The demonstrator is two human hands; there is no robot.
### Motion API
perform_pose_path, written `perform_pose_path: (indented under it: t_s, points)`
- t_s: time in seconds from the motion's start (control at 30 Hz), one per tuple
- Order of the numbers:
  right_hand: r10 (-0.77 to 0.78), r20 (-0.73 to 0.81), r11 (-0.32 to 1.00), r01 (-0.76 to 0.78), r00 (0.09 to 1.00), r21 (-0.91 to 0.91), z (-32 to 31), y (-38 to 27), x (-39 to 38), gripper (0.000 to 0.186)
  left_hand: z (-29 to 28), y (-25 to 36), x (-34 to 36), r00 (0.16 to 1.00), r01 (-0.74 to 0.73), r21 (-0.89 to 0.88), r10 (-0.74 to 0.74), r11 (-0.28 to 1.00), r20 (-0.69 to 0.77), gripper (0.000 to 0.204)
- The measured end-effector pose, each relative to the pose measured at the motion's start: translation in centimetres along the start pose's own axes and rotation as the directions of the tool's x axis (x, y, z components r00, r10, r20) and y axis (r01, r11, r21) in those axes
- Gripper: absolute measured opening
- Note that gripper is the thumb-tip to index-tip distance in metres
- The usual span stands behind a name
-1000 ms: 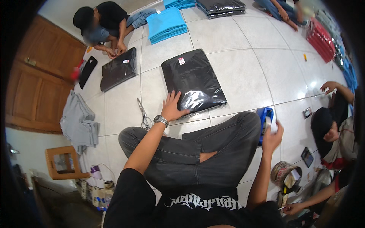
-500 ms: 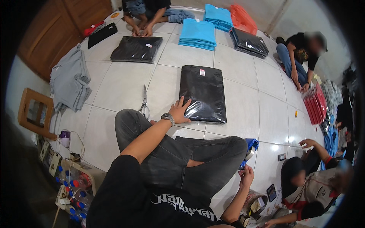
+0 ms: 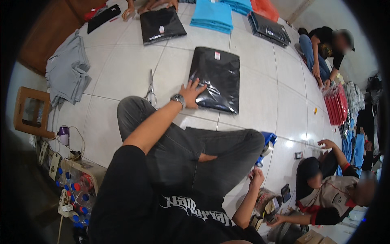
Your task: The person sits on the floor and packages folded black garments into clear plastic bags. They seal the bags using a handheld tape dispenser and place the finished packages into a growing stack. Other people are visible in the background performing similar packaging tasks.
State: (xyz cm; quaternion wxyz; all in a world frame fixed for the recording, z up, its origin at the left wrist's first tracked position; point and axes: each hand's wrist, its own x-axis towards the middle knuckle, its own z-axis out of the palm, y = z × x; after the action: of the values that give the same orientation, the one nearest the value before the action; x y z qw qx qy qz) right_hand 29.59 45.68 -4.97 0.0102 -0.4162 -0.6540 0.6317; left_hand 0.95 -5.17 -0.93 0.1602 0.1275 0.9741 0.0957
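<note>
A glossy black plastic-wrapped package (image 3: 217, 81), flat and rectangular with a small white-and-red label, lies on the tiled floor before my crossed legs. My left hand (image 3: 191, 94), with a watch at the wrist, rests on its lower left edge, fingers spread. To the left of that hand are metal scissors (image 3: 151, 87), blades pointing away from me. Beside my right knee stands a blue tape dispenser (image 3: 268, 145) with a roll of tape. Just below it, my right hand (image 3: 256, 177) has its fingers pinched together; whatever is between them is too small to make out.
Beyond lie another black package (image 3: 162, 26) at a person's hands, folded light-blue cloth (image 3: 211, 18) and stacked black packages (image 3: 269, 29). Grey garments (image 3: 68, 69) and a brown stool (image 3: 33, 112) are left. Co-workers sit right, near red packages (image 3: 335, 106) and a phone (image 3: 286, 193).
The whole view has tilted, so things sit higher in it. The far black package has been turned by the person there. My left hand stays on the near package; my right stays by the dispenser.
</note>
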Motion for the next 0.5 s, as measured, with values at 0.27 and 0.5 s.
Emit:
perform_pose_path:
  t_s: [0.27, 0.5]
  points:
    - [-0.071, -0.044, 0.934, 0.051, 0.997, -0.353, 0.2, -2.2, 0.7, 0.018, -1.4, -5.9, -0.4, 0.987, 0.159, 0.028, -0.159, 0.987, -0.014, 0.114]
    - [-0.127, -0.122, 0.929, 0.075, 0.984, -0.361, -2.3, 0.9, -1.7, 0.013, -2.4, -1.2, -0.9, 0.998, 0.041, -0.017, -0.042, 0.999, -0.056, 0.124]
